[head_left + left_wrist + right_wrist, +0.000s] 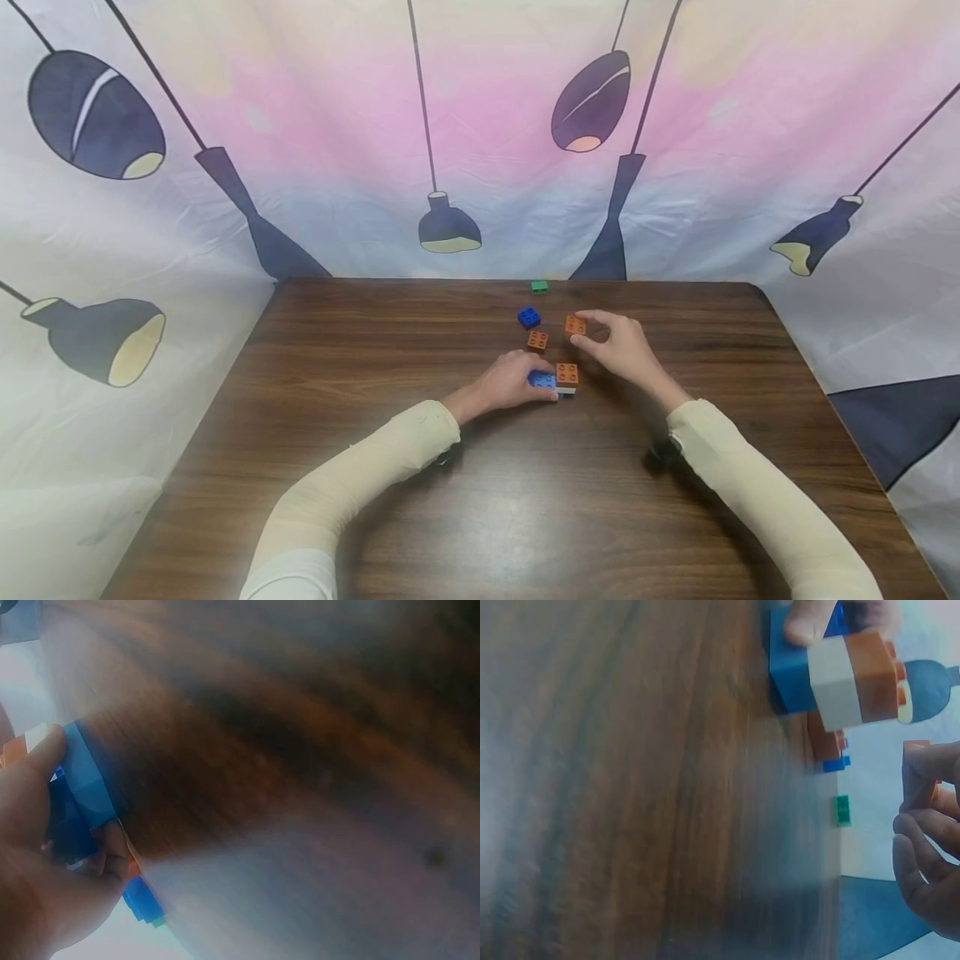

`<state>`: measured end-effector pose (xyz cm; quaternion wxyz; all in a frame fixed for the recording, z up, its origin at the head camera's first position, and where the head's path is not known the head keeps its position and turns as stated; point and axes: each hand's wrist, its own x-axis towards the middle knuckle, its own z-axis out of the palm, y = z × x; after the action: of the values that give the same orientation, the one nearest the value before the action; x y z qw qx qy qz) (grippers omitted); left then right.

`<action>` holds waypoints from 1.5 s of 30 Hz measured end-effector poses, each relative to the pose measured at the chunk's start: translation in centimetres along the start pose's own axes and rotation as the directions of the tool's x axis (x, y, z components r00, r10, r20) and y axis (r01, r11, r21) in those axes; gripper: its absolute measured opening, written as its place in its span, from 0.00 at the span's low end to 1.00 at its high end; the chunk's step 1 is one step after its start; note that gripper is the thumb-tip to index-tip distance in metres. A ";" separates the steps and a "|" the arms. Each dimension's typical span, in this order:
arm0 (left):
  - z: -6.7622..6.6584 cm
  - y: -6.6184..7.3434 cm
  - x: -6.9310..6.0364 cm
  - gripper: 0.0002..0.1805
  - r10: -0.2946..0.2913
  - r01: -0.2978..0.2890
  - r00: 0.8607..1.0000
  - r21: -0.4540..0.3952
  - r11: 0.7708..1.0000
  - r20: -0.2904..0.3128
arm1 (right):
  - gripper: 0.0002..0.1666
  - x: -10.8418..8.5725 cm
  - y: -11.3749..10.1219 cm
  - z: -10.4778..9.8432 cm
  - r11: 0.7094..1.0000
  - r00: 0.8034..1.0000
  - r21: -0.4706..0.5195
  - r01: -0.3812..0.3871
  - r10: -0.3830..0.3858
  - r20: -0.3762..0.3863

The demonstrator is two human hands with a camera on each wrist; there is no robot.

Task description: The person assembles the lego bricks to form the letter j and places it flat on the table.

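My left hand (508,381) grips a small assembly of toy building bricks on the table, thumb and fingers on either side of its blue part (542,380). At the right end of that assembly, an orange brick (567,372) tops a white brick (832,682), which sits on a blue base brick (789,675). Above and behind it, my right hand (622,343) pinches another orange brick (574,325) between thumb and fingers. In the right wrist view this held brick (916,776) is raised off the table, apart from the assembly. My palm hides part of the blue bricks.
Beyond the assembly lie a loose orange brick (537,341), a dark blue brick (528,317) and, near the back edge, a green brick (539,287). The brown wooden table (360,333) meets a printed cloth backdrop (337,167) behind.
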<state>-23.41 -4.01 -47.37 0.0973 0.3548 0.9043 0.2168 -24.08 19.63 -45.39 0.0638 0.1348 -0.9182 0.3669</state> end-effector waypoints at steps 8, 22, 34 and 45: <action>0.0 0.0 -0.1 0.28 0.005 -0.005 1.000 0.001 1.000 -0.008 | 0.28 -1.6 -1.1 -0.1 0.999 0.999 -0.006 0.038 -0.038 -0.002; 0.1 0.0 0.0 0.27 0.011 -0.011 1.000 0.006 1.000 -0.015 | 0.26 -3.6 -2.2 0.5 0.998 0.998 0.020 0.065 -0.065 0.008; 0.0 0.1 -0.1 0.27 0.014 -0.014 1.000 -0.005 1.000 -0.018 | 0.25 -4.8 -2.3 0.8 0.997 0.997 0.019 0.075 -0.075 0.027; 0.0 0.1 -0.2 0.27 -0.001 0.001 1.000 -0.004 1.000 -0.014 | 0.25 -5.3 -2.3 0.9 0.997 0.996 0.014 0.073 -0.073 0.043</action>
<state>-23.23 -4.07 -47.31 0.0917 0.3526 0.9046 0.2213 -18.35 18.43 -45.67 0.0561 0.1766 -0.9115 0.3672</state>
